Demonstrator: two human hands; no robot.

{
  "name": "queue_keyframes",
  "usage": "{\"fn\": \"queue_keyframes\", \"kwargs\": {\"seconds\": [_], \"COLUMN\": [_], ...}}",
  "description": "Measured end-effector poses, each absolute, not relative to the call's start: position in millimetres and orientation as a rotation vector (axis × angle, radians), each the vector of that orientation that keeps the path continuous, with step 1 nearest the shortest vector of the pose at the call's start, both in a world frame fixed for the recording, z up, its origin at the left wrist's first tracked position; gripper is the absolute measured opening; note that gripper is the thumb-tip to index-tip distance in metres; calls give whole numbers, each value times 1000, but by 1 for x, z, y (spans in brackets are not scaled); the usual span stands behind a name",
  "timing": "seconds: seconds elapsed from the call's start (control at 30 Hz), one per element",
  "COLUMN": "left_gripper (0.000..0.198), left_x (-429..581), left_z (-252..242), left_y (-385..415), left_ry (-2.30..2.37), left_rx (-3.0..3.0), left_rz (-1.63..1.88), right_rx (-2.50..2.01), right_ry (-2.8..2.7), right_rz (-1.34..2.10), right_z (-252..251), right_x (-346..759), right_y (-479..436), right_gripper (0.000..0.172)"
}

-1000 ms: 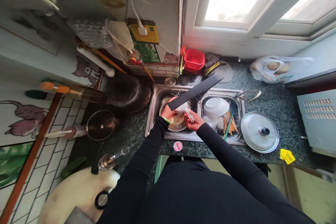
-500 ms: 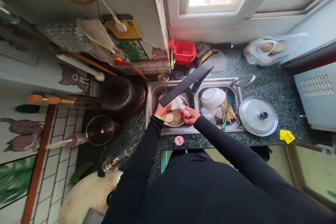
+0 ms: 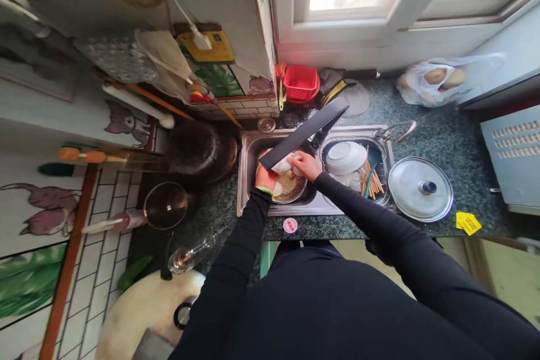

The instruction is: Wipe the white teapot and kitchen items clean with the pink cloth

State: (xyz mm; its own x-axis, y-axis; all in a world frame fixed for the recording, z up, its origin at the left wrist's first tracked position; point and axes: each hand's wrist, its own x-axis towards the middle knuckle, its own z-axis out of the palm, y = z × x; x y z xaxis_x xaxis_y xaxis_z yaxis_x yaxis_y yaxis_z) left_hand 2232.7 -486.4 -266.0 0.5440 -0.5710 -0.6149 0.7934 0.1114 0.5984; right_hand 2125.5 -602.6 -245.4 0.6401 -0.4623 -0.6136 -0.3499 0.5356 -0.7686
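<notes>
Over the left basin of the steel sink (image 3: 242,197), my left hand (image 3: 265,178) grips a white bowl (image 3: 282,165), partly covered by the wide black faucet (image 3: 304,134). My right hand (image 3: 307,165) is closed, its fingertips at the bowl's right side. Something small and white shows at those fingers, too little of it to name. Below both hands a round metal pan (image 3: 291,200) holds cloudy brownish water. A pale rounded piece (image 3: 277,189) lies in the pan near my left wrist.
In the right basin are a white bowl upside down (image 3: 346,157), chopsticks (image 3: 375,177) and a teal-handled utensil (image 3: 368,180). A pot lid (image 3: 405,188) lies to the right. Behind stand a red basket (image 3: 301,83) and a bag of round produce (image 3: 439,81). A dark wok (image 3: 198,149) is left.
My right hand has come up and turned, its fingers now against the bowl. My left hand still holds the bowl. The whole view has shifted slightly.
</notes>
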Motion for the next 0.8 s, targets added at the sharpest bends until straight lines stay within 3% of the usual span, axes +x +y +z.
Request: {"fn": "queue_keyframes", "kwargs": {"seconds": [0.1, 0.27, 0.67, 0.8], "left_gripper": [58, 52, 41, 51], "left_x": [2222, 2212, 2210, 2214], "left_z": [-281, -303, -317, -314], "left_y": [-492, -493, -470, -477], "left_ry": [310, 412, 488, 360], "left_rx": [989, 1028, 878, 782], "left_rz": [-997, -864, -1051, -1040], "right_rx": [-1594, -1951, -2212, -2058], "right_ry": [832, 737, 398, 443], "right_rz": [-197, -337, -193, -285], "right_z": [-246, -252, -253, -257], "right_x": [2114, 2099, 2087, 2088], "right_y": [-597, -581, -577, -579], "right_gripper": [22, 23, 20, 24]}}
